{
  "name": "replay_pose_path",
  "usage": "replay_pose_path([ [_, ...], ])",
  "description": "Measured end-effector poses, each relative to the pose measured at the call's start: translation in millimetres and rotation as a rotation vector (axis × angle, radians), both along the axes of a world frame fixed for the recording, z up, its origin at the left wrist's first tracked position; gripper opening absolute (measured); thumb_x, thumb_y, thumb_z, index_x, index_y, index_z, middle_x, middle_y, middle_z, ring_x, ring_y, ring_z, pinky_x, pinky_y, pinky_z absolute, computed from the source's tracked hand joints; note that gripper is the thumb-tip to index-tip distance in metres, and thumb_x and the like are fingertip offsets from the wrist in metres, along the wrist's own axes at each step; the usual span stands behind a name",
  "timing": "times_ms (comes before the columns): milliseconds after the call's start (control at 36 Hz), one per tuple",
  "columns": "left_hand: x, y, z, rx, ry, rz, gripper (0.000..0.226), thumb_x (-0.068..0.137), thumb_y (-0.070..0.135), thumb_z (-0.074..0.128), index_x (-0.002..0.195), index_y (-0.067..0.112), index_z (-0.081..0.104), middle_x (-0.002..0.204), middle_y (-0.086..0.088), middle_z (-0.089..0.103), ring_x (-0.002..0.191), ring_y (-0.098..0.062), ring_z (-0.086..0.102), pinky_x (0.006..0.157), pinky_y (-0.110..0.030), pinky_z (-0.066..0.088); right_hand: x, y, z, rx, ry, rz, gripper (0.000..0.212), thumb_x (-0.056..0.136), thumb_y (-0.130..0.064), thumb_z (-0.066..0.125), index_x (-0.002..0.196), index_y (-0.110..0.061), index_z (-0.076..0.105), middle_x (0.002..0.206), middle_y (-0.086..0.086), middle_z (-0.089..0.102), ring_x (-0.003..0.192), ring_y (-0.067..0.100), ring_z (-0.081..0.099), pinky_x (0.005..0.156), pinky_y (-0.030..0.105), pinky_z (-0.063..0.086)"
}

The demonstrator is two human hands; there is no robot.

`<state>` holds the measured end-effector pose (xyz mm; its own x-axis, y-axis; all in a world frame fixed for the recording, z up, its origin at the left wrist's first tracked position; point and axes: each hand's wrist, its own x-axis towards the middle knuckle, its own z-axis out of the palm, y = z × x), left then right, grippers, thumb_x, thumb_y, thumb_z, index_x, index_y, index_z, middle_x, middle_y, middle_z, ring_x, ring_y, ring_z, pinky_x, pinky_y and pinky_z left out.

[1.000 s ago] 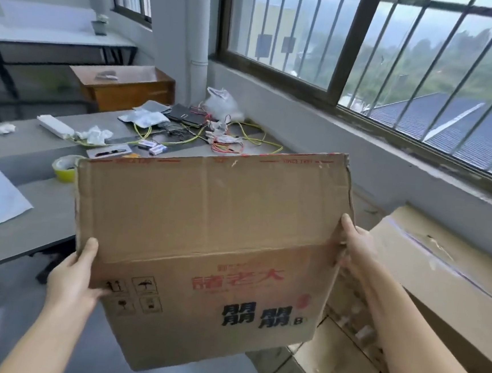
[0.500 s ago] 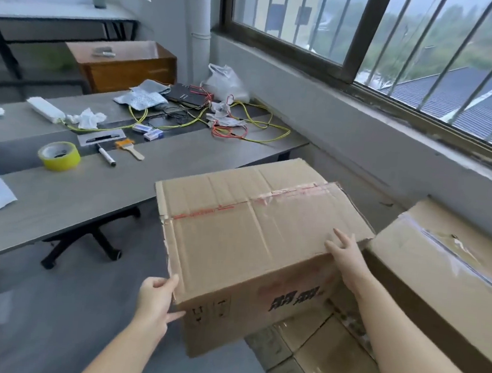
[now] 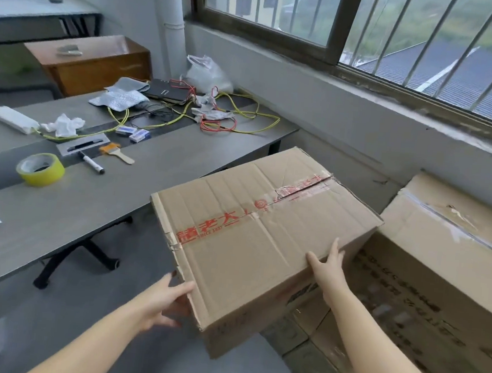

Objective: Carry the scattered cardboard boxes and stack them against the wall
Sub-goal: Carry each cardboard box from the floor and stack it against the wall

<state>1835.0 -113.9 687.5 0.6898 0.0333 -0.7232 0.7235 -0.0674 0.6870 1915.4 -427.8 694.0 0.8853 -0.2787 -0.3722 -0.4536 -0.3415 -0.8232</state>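
- The cardboard box is held level between both hands, its taped top face up, beside the near right corner of the grey table and over lower boxes near the wall; whether its underside already rests on them cannot be told.
- The left hand is placed at the box's near left corner, fingers spread and reaching under the edge, so that the weight is likely borne from below; no tight curl round the cardboard is seen.
- The right hand is laid on the near right edge of the top face, fingers straight and pressing flat, apparently to steady and steer rather than to clasp.
- The box is judged to be turned this way so that its long side can be set parallel to the wall.
- A taller stacked box stands just beside the carried one's right side, and little room is left there.
- Open floor is seen between the table edge and the carried box, which gives the left arm room.
- The gap to the wall behind the box's far corner is hidden.
- Cables and a yellow tape roll lie on the table, well apart from the box.
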Motion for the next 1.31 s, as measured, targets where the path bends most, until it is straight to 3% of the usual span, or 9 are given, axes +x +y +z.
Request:
replay_pose_path([
  [278, 108.0, 90.7, -4.9, -0.079, -0.09, -0.262, 0.084, 0.086, 0.045, 0.062, 0.15, 0.028, 0.01, 0.123, -0.003, 0.06, 0.106, -0.023, 0.064, 0.069, -0.042, 0.059, 18.7, 64.2, 1.2, -0.015, -0.05, -0.354, 0.079, 0.097, -0.026, 0.049, 0.152, -0.012, -0.006, 0.159, 0.01, 0.017, 0.143, 0.028, 0.025, 0.116, 0.038, 0.023],
  [417, 190.7, 130.1, -24.8, 0.299, -0.374, -0.077, 0.094, 0.086, 0.034, 0.068, 0.153, 0.018, 0.004, 0.156, -0.017, 0.022, 0.142, -0.031, 0.023, 0.112, -0.05, 0.029, -0.2, 109.9, -3.9, 0.102, -0.055, -0.464, 0.085, 0.094, -0.035, 0.056, 0.153, -0.023, -0.005, 0.159, 0.002, 0.018, 0.143, 0.022, 0.025, 0.116, 0.036, 0.023],
  [500, 223.3, 144.7, -35.5, 0.436, -0.357, -0.113, 0.098, 0.083, 0.036, 0.072, 0.152, 0.008, 0.008, 0.154, -0.022, 0.022, 0.143, -0.033, 0.021, 0.116, -0.043, 0.019, -19.6, 137.2, -10.9, 0.176, -0.001, -0.454, 0.091, 0.091, -0.041, 0.059, 0.15, -0.035, -0.01, 0.156, -0.002, 0.026, 0.139, 0.023, 0.034, 0.113, 0.039, 0.03],
  [611, 238.9, 158.2, -44.2, 0.402, -0.361, -0.181, 0.054, 0.08, 0.034, 0.075, 0.116, 0.002, 0.049, 0.111, -0.014, 0.059, 0.103, -0.03, 0.058, 0.083, -0.038, 0.049, -29.5, 161.6, -22.8, 0.221, -0.026, -0.549, 0.092, 0.092, -0.034, 0.06, 0.149, -0.038, -0.011, 0.151, -0.003, 0.034, 0.132, 0.024, 0.042, 0.109, 0.044, 0.036],
  [694, 237.2, 162.6, -45.2, 0.35, -0.407, -0.189, 0.029, 0.084, 0.027, 0.072, 0.097, 0.009, 0.052, 0.088, -0.007, 0.056, 0.072, -0.018, 0.055, 0.046, -0.02, 0.047, -21.7, 159.3, -19.7, 0.25, -0.116, -0.597, 0.087, 0.093, -0.025, 0.059, 0.152, -0.033, -0.004, 0.153, -0.004, 0.032, 0.133, 0.021, 0.041, 0.11, 0.046, 0.035],
  [778, 227.0, 166.8, -50.1, 0.267, -0.38, -0.162, 0.02, 0.088, 0.025, 0.068, 0.086, 0.014, 0.051, 0.085, -0.008, 0.057, 0.068, -0.015, 0.056, 0.038, -0.019, 0.048, -7.6, 148.7, -12.1, 0.261, -0.174, -0.569, 0.079, 0.094, -0.022, 0.058, 0.153, -0.029, 0.005, 0.154, -0.005, 0.031, 0.133, 0.019, 0.041, 0.11, 0.043, 0.036],
  [1000, 200.4, 135.9, -53.5, -0.022, -0.293, -0.168, 0.044, 0.093, 0.024, 0.06, 0.132, 0.01, 0.046, 0.126, -0.009, 0.055, 0.105, -0.021, 0.058, 0.069, -0.039, 0.057, -3.6, 122.8, -0.6, 0.105, -0.16, -0.515, 0.038, 0.095, -0.019, 0.055, 0.133, -0.016, 0.052, 0.125, -0.001, 0.06, 0.095, 0.006, 0.06, 0.084, 0.027, 0.045],
  [1167, 197.2, 84.5, -32.9, -0.105, -0.288, -0.304, 0.045, 0.1, 0.024, 0.048, 0.143, 0.019, 0.037, 0.132, -0.004, 0.054, 0.112, -0.024, 0.056, 0.069, -0.044, 0.058, -63.7, 114.9, -20.9, 0.081, 0.006, -0.657, 0.044, 0.098, -0.031, 0.049, 0.141, -0.026, 0.042, 0.137, -0.004, 0.052, 0.121, 0.019, 0.05, 0.102, 0.042, 0.04],
  [1306, 207.9, 52.0, -18.5, -0.101, -0.352, -0.371, 0.041, 0.101, 0.026, 0.045, 0.142, 0.027, 0.041, 0.113, 0.008, 0.061, 0.097, -0.012, 0.06, 0.067, -0.042, 0.057, -77.4, 110.9, -24.6, 0.224, 0.02, -0.786, 0.053, 0.098, -0.036, 0.048, 0.148, -0.032, 0.029, 0.147, -0.006, 0.041, 0.131, 0.025, 0.041, 0.09, 0.051, 0.039],
])
